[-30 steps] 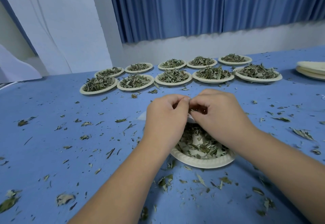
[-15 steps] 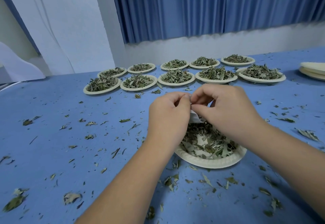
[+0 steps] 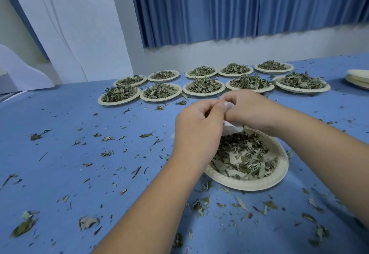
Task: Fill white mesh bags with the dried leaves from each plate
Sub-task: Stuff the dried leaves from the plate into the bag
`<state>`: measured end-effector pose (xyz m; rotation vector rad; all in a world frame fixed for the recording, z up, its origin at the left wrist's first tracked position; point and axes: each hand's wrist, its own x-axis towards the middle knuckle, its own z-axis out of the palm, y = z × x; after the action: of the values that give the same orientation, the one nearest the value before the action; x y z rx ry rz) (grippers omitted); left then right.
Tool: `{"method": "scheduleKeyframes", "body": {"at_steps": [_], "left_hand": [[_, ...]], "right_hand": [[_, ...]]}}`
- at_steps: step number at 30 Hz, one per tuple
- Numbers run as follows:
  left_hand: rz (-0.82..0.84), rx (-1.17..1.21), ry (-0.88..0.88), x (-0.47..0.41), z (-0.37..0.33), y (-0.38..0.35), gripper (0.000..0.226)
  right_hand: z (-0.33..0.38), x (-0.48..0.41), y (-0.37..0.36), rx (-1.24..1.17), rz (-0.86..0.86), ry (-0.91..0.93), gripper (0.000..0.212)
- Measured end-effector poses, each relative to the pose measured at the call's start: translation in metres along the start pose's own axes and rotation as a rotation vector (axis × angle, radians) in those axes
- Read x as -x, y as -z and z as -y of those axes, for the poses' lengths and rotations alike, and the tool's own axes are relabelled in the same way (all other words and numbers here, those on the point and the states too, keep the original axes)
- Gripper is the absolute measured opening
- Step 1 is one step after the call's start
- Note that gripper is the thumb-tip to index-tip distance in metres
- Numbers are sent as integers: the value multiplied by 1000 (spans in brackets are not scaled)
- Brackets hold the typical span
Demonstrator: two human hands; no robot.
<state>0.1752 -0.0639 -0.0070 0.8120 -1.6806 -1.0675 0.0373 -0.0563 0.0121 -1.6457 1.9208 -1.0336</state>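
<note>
The left hand [image 3: 197, 128] and right hand [image 3: 251, 110] pinch a small white mesh bag [image 3: 231, 129] between fingertips, just above the near round paper plate [image 3: 279, 176] of dried green leaves [image 3: 243, 158] on a blue table [image 3: 79, 154] — ten filled plates [image 3: 160, 99] sit farther back.

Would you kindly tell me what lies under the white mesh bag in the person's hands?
Below the white mesh bag sits a paper plate of dried leaves. The left hand and right hand cover most of the bag, so its contents cannot be seen.

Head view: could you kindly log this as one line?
left hand + right hand: pinch white mesh bag | bag: above near plate | dried leaves: on plate
</note>
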Motion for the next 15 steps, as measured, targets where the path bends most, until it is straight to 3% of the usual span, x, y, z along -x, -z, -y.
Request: {"method": "scheduleKeyframes", "body": {"at_steps": [5, 8, 12, 15], "left_hand": [[-19, -25, -14, -2, 1, 1, 23], [-54, -46, -14, -5, 2, 6, 32], [-108, -49, 4, -11, 6, 13, 24], [-152, -50, 13, -14, 8, 15, 23]], "right_hand": [[4, -8, -7, 119, -8, -9, 21], [3, 1, -1, 11, 11, 14, 15], [-11, 25, 17, -162, 17, -14, 16], [-26, 43, 31, 54, 8, 57, 28]]}}
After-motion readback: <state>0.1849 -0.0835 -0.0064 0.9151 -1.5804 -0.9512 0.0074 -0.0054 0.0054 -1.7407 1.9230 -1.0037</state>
